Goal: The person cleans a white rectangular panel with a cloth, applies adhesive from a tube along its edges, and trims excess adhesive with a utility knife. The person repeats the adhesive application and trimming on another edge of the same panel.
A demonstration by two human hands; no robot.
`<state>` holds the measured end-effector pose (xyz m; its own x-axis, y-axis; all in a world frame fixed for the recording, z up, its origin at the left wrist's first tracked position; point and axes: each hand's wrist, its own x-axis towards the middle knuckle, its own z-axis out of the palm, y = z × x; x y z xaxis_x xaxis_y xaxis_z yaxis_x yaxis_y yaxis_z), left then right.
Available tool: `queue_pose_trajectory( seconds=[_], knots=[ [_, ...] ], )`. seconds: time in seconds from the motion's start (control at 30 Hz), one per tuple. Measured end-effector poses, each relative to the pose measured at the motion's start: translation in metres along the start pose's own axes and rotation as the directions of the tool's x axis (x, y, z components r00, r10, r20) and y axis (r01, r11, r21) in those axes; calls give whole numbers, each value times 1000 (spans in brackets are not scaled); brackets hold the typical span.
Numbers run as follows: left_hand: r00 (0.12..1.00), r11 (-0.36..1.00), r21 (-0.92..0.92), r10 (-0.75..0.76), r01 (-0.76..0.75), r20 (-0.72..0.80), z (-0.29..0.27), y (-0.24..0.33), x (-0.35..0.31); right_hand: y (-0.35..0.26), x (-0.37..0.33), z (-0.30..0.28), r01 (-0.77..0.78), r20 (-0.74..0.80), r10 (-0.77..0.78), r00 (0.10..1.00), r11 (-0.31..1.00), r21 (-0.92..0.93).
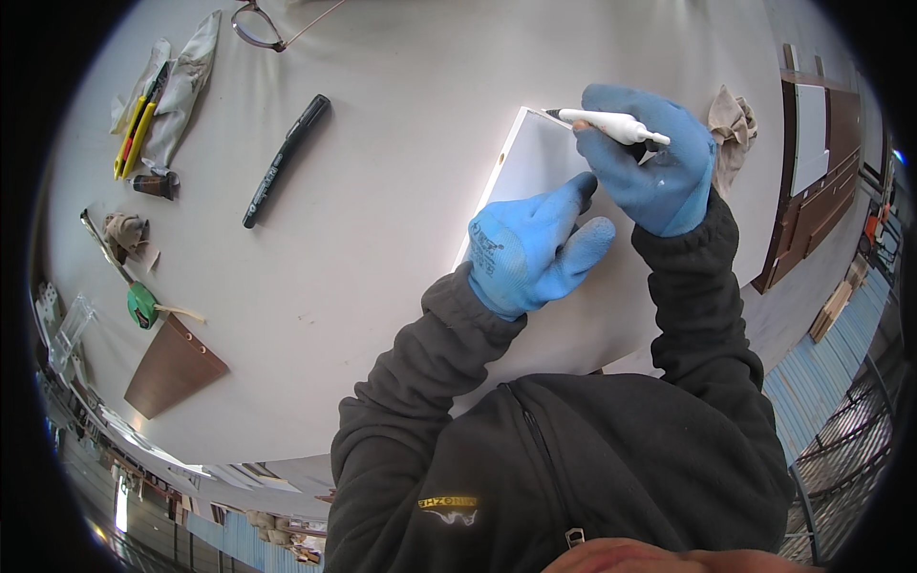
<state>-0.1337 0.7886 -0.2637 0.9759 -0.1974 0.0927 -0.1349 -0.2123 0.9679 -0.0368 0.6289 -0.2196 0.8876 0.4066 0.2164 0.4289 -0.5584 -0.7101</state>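
A white board (544, 153) with a small hole in its long edge lies on the table in front of me. My left hand (540, 248), in a blue glove, rests over the board's near part with thumb and fingers apart, holding nothing. At the board's far corner, my right hand (654, 162), also gloved in blue, grips a white pen-like tube (611, 124) between thumb and fingers. Its dark tip points left and sits at the board's far edge; whether it touches cannot be told.
Left on the table (382, 286) lie a black marker (287, 159), yellow-handled pliers (139, 134), a white glove (191, 86), a green tape measure (142, 305) and a brown panel piece (175, 368). Eyeglasses (258, 27) are at the back. Rightward are a crumpled cloth (733, 129) and brown panels (829, 201).
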Motion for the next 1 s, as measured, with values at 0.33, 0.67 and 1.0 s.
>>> queue_pose_trajectory(
  seconds=[0.33,0.67,1.0],
  knots=[
    [998,999,17,39,-38,-46,2,-3,-1,3,7,5,41,131,-36,991,998,-38],
    [996,999,-7,42,-42,-76,3,-1,0,3,19,2,396,201,-350,915,875,-279],
    [999,999,-36,-13,12,-37,1,0,0,13,4,13,-140,-33,165,986,912,387]
  ],
)
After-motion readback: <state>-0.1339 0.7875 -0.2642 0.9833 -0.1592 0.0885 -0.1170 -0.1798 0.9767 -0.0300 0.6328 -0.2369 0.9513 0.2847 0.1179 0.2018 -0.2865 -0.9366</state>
